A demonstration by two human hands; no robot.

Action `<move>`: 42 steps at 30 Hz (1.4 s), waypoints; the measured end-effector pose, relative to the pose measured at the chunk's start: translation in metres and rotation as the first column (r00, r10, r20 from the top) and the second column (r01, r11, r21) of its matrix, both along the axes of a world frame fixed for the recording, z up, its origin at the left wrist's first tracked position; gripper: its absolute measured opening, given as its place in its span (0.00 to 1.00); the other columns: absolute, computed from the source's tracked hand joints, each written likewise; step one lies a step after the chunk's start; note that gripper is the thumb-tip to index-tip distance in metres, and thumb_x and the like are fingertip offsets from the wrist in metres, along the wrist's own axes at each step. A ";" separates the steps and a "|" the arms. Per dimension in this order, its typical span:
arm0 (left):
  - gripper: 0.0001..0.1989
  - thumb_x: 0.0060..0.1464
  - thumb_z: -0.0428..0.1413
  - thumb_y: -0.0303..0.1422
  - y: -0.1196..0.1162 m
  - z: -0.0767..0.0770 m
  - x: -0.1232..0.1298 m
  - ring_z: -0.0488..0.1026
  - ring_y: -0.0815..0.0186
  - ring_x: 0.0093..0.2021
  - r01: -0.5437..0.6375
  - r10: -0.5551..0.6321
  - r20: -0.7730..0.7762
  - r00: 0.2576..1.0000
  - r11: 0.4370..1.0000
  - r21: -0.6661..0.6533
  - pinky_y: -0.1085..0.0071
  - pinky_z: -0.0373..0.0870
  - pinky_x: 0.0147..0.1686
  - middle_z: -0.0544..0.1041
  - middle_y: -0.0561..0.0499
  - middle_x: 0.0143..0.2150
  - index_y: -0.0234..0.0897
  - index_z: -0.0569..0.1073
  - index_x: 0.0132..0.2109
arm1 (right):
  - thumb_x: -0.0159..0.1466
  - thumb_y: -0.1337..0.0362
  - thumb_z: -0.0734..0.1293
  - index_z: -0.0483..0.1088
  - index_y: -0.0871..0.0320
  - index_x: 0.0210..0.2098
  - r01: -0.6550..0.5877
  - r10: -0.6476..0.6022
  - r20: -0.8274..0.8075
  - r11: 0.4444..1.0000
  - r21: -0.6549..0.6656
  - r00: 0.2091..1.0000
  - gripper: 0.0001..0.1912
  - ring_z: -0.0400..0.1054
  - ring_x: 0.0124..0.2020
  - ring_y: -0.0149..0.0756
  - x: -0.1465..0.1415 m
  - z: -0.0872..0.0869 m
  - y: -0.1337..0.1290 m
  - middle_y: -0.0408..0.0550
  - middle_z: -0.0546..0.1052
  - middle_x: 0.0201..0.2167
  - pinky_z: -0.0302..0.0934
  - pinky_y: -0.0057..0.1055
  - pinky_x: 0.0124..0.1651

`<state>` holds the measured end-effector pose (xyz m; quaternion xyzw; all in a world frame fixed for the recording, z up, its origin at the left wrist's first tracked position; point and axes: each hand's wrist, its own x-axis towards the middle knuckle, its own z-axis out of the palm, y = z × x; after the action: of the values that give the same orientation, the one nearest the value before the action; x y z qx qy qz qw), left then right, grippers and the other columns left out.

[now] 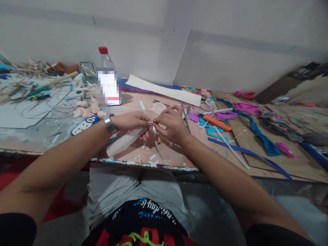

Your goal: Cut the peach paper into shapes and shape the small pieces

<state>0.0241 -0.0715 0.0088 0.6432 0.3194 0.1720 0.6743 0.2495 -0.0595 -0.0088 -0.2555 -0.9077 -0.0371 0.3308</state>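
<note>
My left hand [132,121], with a metal watch at its wrist, is closed on a white paper strip [123,143] that slants down toward the table's front edge. My right hand [171,123] meets it fingertip to fingertip. Its thumb and forefinger pinch a tiny pale piece, too small to name; whether it belongs to the strip I cannot tell. Behind the fingers lies a cream scrap [159,107], partly hidden. Small white paper bits [153,160] are scattered below the hands.
A phone [111,89] leans against a red-capped bottle [104,56]. A long cream strip [164,90] lies behind the hands. On the right are an orange utility knife [217,122], a blue ribbon [252,153] and pink scraps [247,108]. Green-handled pliers [38,94] rest at left.
</note>
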 end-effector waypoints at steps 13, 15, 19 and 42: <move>0.19 0.64 0.58 0.44 0.001 0.002 0.000 0.77 0.67 0.26 -0.066 0.066 0.033 0.997 0.998 -0.006 0.73 0.74 0.30 0.81 0.45 0.28 0.31 0.76 0.34 | 0.72 0.59 0.65 0.78 0.52 0.40 -0.002 0.002 0.024 1.000 0.016 1.000 0.10 0.70 0.45 0.40 0.003 0.001 -0.001 0.43 0.84 0.37 0.41 0.48 0.63; 0.19 0.66 0.55 0.44 0.000 0.003 0.000 0.77 0.68 0.27 -0.059 0.062 -0.020 0.998 0.992 0.108 0.73 0.73 0.32 0.81 0.45 0.29 0.32 0.76 0.34 | 0.72 0.59 0.64 0.78 0.52 0.39 0.024 -0.023 0.024 0.999 -0.030 0.999 0.10 0.70 0.45 0.41 0.002 0.001 -0.002 0.44 0.84 0.37 0.41 0.48 0.63; 0.18 0.69 0.52 0.41 0.000 0.007 0.001 0.78 0.69 0.29 -0.020 0.108 -0.182 0.977 0.904 0.428 0.74 0.72 0.34 0.82 0.47 0.30 0.33 0.75 0.34 | 0.71 0.57 0.65 0.77 0.53 0.36 0.082 -0.081 0.007 0.991 -0.104 0.997 0.11 0.69 0.44 0.42 0.001 0.002 -0.003 0.45 0.83 0.35 0.41 0.48 0.62; 0.13 0.64 0.50 0.28 0.006 -0.006 0.000 0.77 0.66 0.33 0.209 0.445 -0.365 0.818 0.360 0.909 0.71 0.61 0.34 0.83 0.52 0.33 0.38 0.80 0.36 | 0.67 0.60 0.69 0.78 0.54 0.37 0.097 -0.118 -0.050 0.945 -0.312 0.992 0.06 0.68 0.48 0.45 0.000 -0.004 0.006 0.46 0.81 0.36 0.44 0.48 0.59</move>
<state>0.0238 -0.0657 0.0030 0.8998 0.3959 0.1755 0.0534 0.2493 -0.0537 -0.0129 -0.3542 -0.8753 0.0963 0.3148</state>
